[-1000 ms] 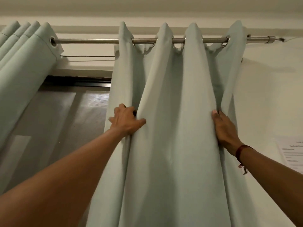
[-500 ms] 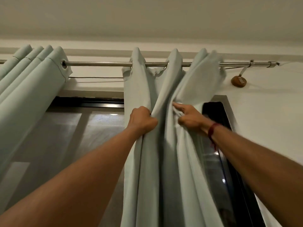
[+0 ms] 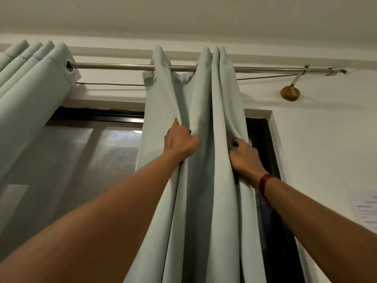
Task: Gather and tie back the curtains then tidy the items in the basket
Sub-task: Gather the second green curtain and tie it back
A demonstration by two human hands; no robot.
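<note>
A pale green-grey curtain [image 3: 206, 180] hangs from a steel rod [image 3: 114, 66], bunched into narrow folds in the middle of the view. My left hand [image 3: 180, 142] grips a fold on the curtain's left side. My right hand [image 3: 244, 157], with a red band at the wrist, clutches the folds at its right edge. A second curtain [image 3: 26, 94] of the same cloth hangs gathered at the far left. No basket or tie-back is in view.
Behind the curtains is a dark-framed window [image 3: 85, 160] with a mesh screen. The rod's wooden wall bracket [image 3: 290, 92] sits at the upper right on the white wall. A sheet of paper [image 3: 367, 211] is stuck to the wall at the right edge.
The curtain's right folds have been pushed left along the rod into a tighter bunch, baring the window frame on the right. My right hand has shifted from a pinch to a fist on the right edge.
</note>
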